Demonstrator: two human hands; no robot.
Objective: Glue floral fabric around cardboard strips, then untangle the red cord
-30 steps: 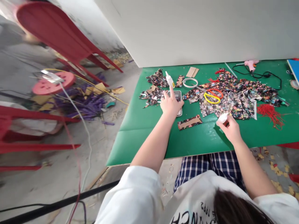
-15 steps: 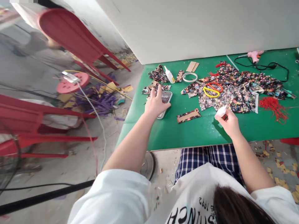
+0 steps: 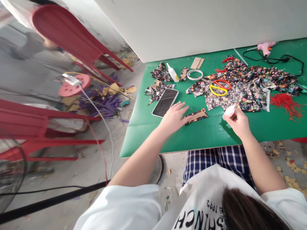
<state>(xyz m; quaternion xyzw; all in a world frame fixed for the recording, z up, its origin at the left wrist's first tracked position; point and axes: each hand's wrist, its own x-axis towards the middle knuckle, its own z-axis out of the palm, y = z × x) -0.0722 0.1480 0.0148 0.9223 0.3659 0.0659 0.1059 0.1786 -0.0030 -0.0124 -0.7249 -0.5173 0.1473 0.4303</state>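
My left hand (image 3: 174,117) lies open over the green table (image 3: 148,134), fingers spread, its tips touching a cardboard strip edged with flowered cloth (image 3: 197,115). A phone with a dark screen (image 3: 165,102) lies just left of that hand. My right hand (image 3: 238,123) is closed on a small white glue bottle (image 3: 229,111) held above the table's front part. A pile of flowered cloth (image 3: 249,89) spreads behind it, with red and yellow scissors (image 3: 219,88) on top.
At the back lie a second glue bottle (image 3: 173,73), a tape ring (image 3: 194,74), cardboard pieces (image 3: 197,63), cloth scraps (image 3: 159,89), a pink glue gun (image 3: 265,47) with black cord and red tassel thread (image 3: 286,103). Red chairs (image 3: 67,35) and floor litter stand left.
My left hand came off the phone and moved right to the cardboard strip. The phone's screen has gone dark. The right hand barely moved.
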